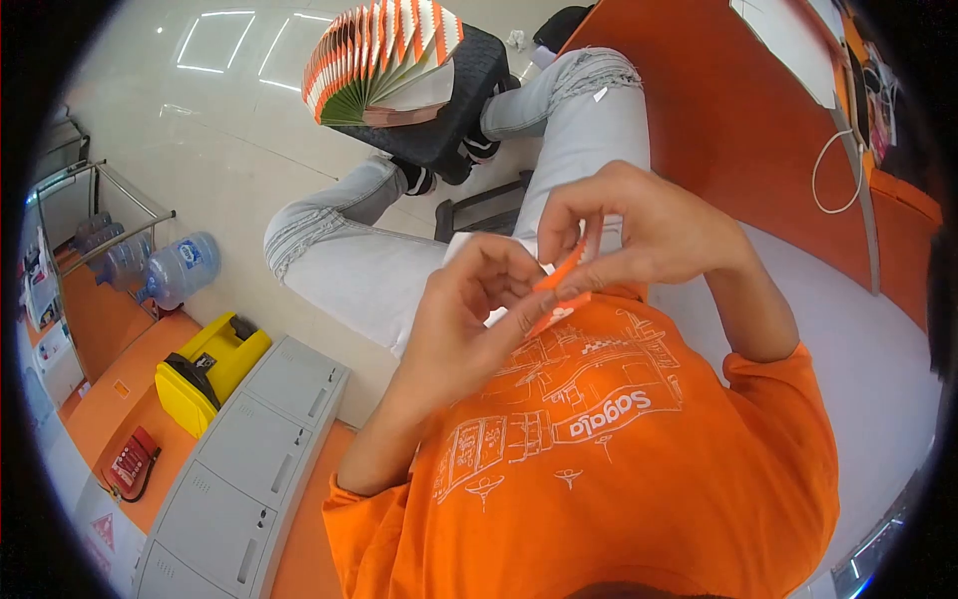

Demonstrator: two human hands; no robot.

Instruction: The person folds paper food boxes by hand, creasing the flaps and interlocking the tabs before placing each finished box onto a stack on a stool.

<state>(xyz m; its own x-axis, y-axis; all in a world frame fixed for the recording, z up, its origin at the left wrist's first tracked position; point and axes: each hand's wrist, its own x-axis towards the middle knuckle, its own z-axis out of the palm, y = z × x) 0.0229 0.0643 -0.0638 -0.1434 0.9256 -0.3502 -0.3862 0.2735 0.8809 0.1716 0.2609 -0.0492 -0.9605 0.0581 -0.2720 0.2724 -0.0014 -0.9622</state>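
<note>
My left hand [461, 324] and my right hand [644, 235] are close together in front of my chest. Between their fingertips is a small orange folded paper piece [571, 266] with a white zigzag edge. Both hands are closed in a pinch on it, and the fingers cover part of it. Farther out, beyond my knees, a fan of pleated orange-and-white paper [374, 55] rests on a black stool [464, 95]. The fan shows green along its lower left folds.
On my left are grey lockers [235, 464], a yellow bin [212, 369], a red bag-like item [130, 464] and several water jugs [182, 268]. An orange desk panel [689, 110] stands at the right, with a white cable [823, 175] hanging down.
</note>
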